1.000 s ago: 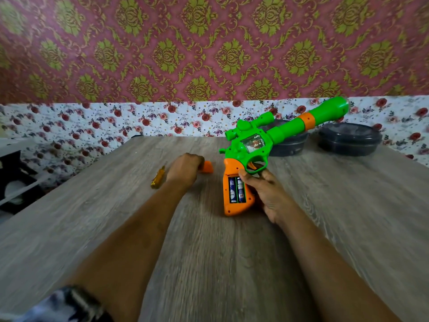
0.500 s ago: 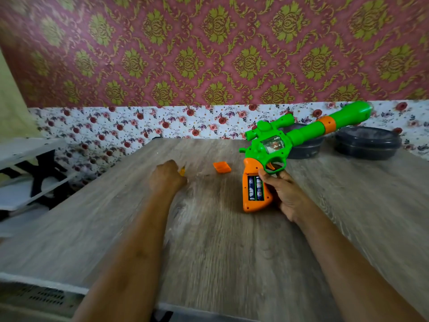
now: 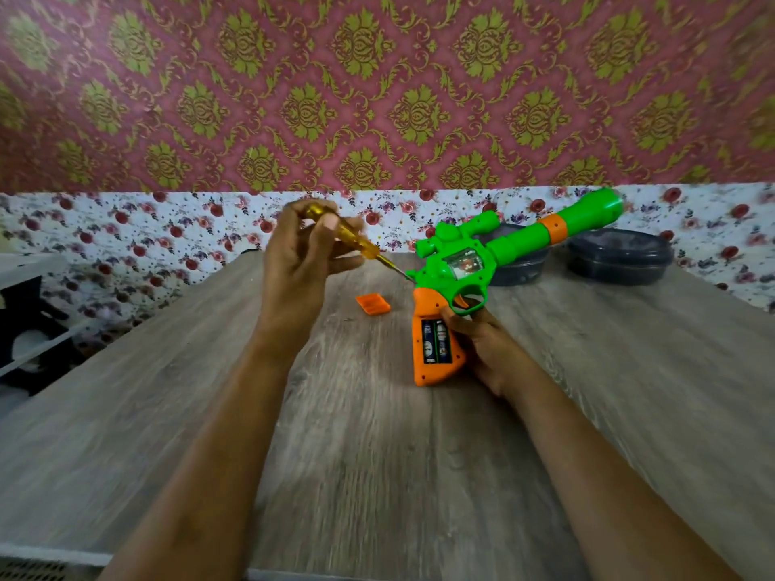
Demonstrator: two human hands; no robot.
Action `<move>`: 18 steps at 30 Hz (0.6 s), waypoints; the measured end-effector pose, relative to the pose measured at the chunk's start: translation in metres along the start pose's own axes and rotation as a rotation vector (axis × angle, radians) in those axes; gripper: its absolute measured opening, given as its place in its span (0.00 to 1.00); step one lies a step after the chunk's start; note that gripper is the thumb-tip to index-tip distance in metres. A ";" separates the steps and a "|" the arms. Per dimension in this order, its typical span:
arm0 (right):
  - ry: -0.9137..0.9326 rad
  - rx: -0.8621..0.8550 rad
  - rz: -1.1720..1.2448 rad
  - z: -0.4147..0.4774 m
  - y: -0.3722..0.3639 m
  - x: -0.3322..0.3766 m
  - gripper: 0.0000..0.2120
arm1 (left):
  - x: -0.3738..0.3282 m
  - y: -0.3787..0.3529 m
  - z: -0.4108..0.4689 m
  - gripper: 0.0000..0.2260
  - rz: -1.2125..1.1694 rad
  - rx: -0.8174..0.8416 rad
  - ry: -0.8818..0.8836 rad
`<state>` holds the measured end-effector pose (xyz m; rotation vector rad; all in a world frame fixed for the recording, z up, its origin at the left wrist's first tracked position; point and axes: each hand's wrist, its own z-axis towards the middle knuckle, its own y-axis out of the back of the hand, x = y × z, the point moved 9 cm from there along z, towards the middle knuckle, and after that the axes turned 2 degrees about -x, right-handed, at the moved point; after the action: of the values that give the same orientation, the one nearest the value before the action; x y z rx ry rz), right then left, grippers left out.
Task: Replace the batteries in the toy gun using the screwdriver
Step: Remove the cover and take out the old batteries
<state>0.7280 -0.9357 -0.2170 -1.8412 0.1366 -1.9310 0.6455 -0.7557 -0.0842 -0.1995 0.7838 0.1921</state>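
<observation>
A green and orange toy gun point(image 3: 474, 262) stands tilted with its orange grip on the table and its barrel pointing up to the right. My right hand point(image 3: 486, 345) holds the grip from behind. The battery bay in the grip is uncovered and shows two batteries point(image 3: 436, 341) side by side. My left hand point(image 3: 302, 253) is raised above the table and grips a yellow screwdriver point(image 3: 356, 241), whose tip points down to the right, close to the gun's rear. The orange battery cover point(image 3: 373, 304) lies on the table between my hands.
Two dark round lidded containers point(image 3: 618, 255) sit at the back right of the wooden table point(image 3: 377, 454), behind the gun's barrel. A white and black shelf unit point(image 3: 25, 312) stands off the table's left side. Patterned wallpaper covers the wall behind.
My left hand put the orange cover down on the table, took the screwdriver from the table and lifted it toward the gun. My right hand kept holding the gun's grip.
</observation>
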 end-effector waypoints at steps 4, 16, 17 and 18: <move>-0.003 0.019 -0.038 -0.001 -0.002 0.000 0.16 | -0.014 -0.044 -0.027 0.08 0.155 0.131 -0.190; -0.011 0.017 -0.002 0.001 0.003 -0.002 0.13 | -0.007 -0.056 -0.053 0.13 0.503 0.139 -0.457; -0.010 0.016 0.005 0.001 0.003 -0.002 0.13 | -0.007 -0.057 -0.053 0.13 0.501 0.149 -0.456; -0.007 0.016 0.013 0.001 0.004 -0.002 0.12 | -0.007 -0.058 -0.054 0.13 0.502 0.163 -0.461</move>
<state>0.7296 -0.9380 -0.2203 -1.8327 0.1304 -1.9112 0.6186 -0.8258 -0.1102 0.1978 0.3737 0.6232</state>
